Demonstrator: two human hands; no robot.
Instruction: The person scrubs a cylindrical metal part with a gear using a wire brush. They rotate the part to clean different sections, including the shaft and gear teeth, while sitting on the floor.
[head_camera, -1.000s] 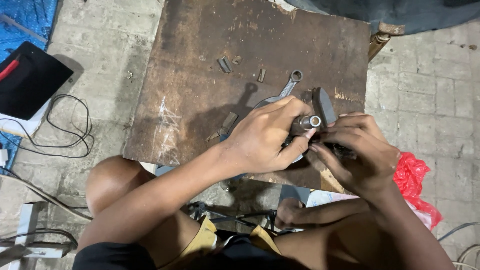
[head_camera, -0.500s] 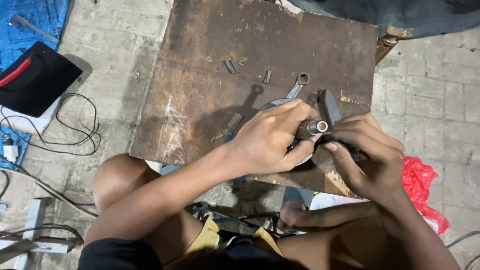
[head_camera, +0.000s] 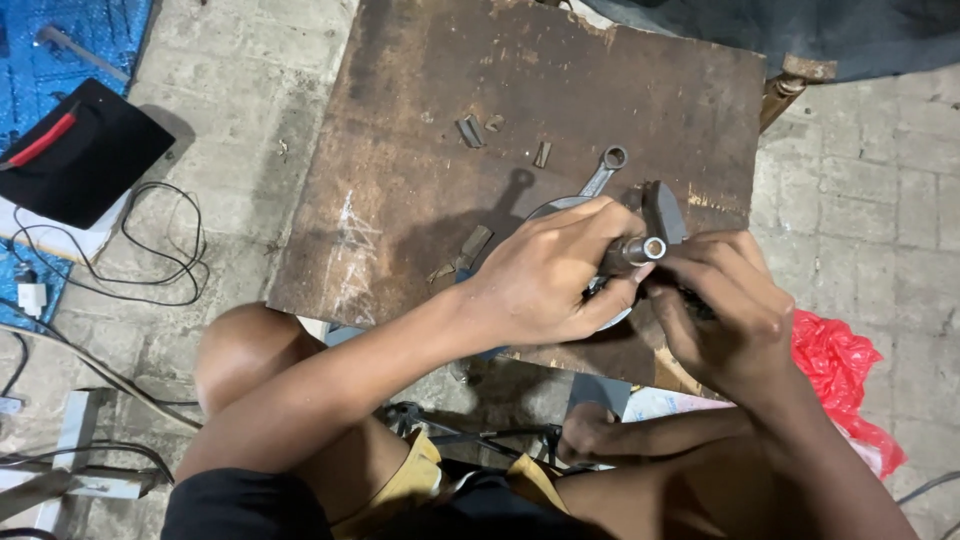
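A: Both hands on it, I see: left hand (head_camera: 545, 280) wrapped tight around the crankshaft (head_camera: 640, 249) shaft, near the wooden board's (head_camera: 420, 130) front edge.

B: Right hand (head_camera: 725, 300) curls closed beside it, pinching something dark I can't identify.

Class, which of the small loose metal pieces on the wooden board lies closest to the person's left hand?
The flat piece just left of the left hand; the other three sit farther up the board.

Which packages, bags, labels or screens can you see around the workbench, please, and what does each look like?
Red plastic bag: on the paving right of the wooden board, crumpled and glossy.
Black flat case: on the floor at far left, rectangular, with a red strip across it.
Pale printed sheet: under the board's near right corner, mostly hidden.
No screens or signs show.
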